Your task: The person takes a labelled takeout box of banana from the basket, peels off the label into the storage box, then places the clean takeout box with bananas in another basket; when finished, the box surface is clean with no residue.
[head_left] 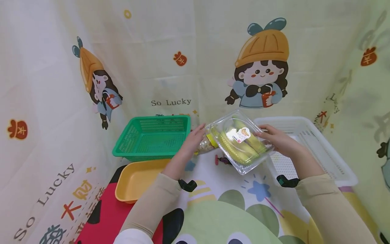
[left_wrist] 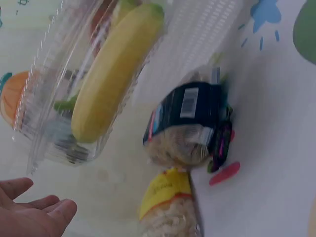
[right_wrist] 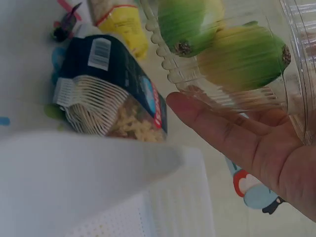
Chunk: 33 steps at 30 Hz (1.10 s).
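A clear plastic clamshell box [head_left: 223, 117] of yellow-green bananas [left_wrist: 116, 74], with a round label on its lid, is tilted above the table. My right hand [head_left: 283, 142] holds it by the right side; the right wrist view has fingers [right_wrist: 217, 126] spread along its underside. At the box's upper left corner is my left hand [head_left: 193, 139], its fingers extended. A small gap separates that hand [left_wrist: 37, 212] from the box in the left wrist view. Behind the box lie a yellow-labelled bag [left_wrist: 168, 210] and a dark-labelled clear bag [right_wrist: 108, 81] of pale brown pieces.
A green basket [head_left: 122, 147] stands at the back left, with a yellow-orange tray [head_left: 123, 184] in front. On the right is a white perforated basket [head_left: 333, 161]. A small dark and pink object [head_left: 223, 160] lies by the bags. Printed cloth [head_left: 210, 67] hangs around the table.
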Tool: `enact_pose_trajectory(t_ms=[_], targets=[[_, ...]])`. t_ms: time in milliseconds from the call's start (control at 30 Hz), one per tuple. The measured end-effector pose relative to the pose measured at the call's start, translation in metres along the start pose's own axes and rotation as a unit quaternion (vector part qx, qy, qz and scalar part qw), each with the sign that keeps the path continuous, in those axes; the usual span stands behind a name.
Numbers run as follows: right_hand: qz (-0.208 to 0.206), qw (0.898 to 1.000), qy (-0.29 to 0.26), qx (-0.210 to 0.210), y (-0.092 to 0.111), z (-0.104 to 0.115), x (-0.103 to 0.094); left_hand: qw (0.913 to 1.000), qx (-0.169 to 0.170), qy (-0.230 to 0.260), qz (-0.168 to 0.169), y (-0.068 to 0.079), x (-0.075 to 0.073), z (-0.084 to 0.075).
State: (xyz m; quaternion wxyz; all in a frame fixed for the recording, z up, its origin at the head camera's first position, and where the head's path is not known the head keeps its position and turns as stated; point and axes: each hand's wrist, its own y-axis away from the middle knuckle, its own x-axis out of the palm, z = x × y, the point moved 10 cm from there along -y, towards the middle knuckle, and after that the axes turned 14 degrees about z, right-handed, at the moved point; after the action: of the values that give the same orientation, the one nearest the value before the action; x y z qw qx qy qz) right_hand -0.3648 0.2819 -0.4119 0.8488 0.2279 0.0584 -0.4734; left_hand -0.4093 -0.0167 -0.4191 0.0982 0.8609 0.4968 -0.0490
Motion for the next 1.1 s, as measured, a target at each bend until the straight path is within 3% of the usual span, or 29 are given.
enact_pose_trajectory(t_ms=[233, 367, 500, 633, 767, 967, 1100], targets=[[0.042, 0.999, 0.029, -0.008, -0.014, 0.001, 0.019, 0.999, 0.01, 0.0, 0.045, -0.002, -0.011, 0.011], [0.067, 0.997, 0.043, -0.016, -0.021, 0.005, 0.03, 0.9943, 0.023, -0.021, 0.102, -0.004, -0.007, 0.014], [0.082, 0.995, 0.052, -0.02, -0.028, 0.008, 0.039, 0.9848, 0.035, 0.036, 0.166, -0.006, 0.004, 0.018], [0.093, 0.993, 0.067, -0.026, -0.033, 0.012, 0.045, 0.9738, 0.028, 0.104, 0.201, -0.005, 0.011, 0.022], [0.103, 0.991, 0.076, -0.03, -0.037, 0.015, 0.049, 0.9703, 0.014, 0.121, 0.209, -0.005, 0.013, 0.026], [0.119, 0.99, 0.07, -0.042, -0.042, 0.021, 0.053, 0.9797, -0.009, 0.085, 0.181, -0.004, 0.009, 0.032], [0.113, 0.991, 0.066, -0.034, -0.046, 0.02, 0.052, 0.9828, -0.01, 0.085, 0.164, -0.003, 0.006, 0.032]])
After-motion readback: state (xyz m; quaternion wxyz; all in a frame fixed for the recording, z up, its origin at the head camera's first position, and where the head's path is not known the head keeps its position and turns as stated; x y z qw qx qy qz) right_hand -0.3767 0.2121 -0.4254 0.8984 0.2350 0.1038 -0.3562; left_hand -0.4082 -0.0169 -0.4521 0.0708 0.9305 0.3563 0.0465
